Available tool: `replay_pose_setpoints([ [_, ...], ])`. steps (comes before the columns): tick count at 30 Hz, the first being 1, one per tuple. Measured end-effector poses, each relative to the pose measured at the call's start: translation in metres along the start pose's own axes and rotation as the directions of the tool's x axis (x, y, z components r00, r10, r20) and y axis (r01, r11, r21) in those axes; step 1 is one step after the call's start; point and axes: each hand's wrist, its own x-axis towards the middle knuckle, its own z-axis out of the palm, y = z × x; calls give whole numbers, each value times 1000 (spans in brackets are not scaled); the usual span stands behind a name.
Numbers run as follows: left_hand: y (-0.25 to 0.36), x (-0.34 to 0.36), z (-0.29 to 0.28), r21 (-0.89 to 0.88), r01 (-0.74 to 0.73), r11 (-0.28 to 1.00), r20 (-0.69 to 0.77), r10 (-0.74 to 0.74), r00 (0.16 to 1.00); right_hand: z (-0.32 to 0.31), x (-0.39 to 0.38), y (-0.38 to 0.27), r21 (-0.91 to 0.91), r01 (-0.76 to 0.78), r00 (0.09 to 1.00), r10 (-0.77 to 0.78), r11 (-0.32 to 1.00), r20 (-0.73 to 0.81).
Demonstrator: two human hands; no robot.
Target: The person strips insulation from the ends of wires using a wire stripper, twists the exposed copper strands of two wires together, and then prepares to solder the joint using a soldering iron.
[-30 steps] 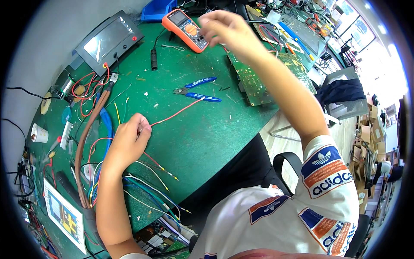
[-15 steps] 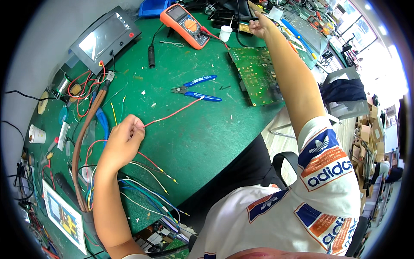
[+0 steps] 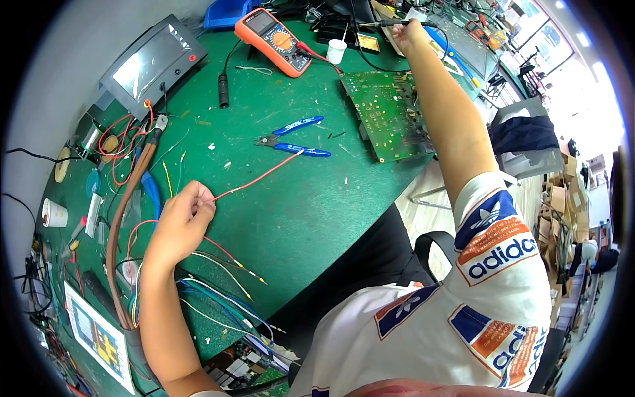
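My left hand (image 3: 187, 217) is closed in a pinch on a red wire (image 3: 254, 178), whose stripped-looking free end reaches up and right to the handles of the blue-handled side cutters (image 3: 291, 137). Stretched to the far right, my right hand (image 3: 406, 36) is closed around a thin dark tool with a black cord, which looks like a soldering iron (image 3: 383, 24). Its slim tip points left, above a small tray with a yellow sponge (image 3: 368, 42). Below my right forearm lies a green circuit board (image 3: 380, 112), partly covered by the arm.
An orange multimeter (image 3: 274, 41), a white cup (image 3: 336, 51) and a grey screen unit (image 3: 152, 66) stand at the back. Several coloured wires (image 3: 228, 301) fan out beside my left forearm. A thick brown cable (image 3: 118, 231) runs along the left. A chair (image 3: 526, 139) stands right.
My right hand now has the soldering iron raised in its grip, its tip pointing left. The left hand keeps its pinch on the red wire. The whole view has shifted slightly.
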Motion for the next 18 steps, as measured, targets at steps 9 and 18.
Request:
replay_pose_setpoints([
  [9,-7,5,3,5,-92,996,-5,92,996,-14,13,8,-9,10,999,-10,1000,44],
  [18,-8,-4,5,13,-109,994,39,108,993,-56,-19,-82,-117,-24,876,77,993,477],
])
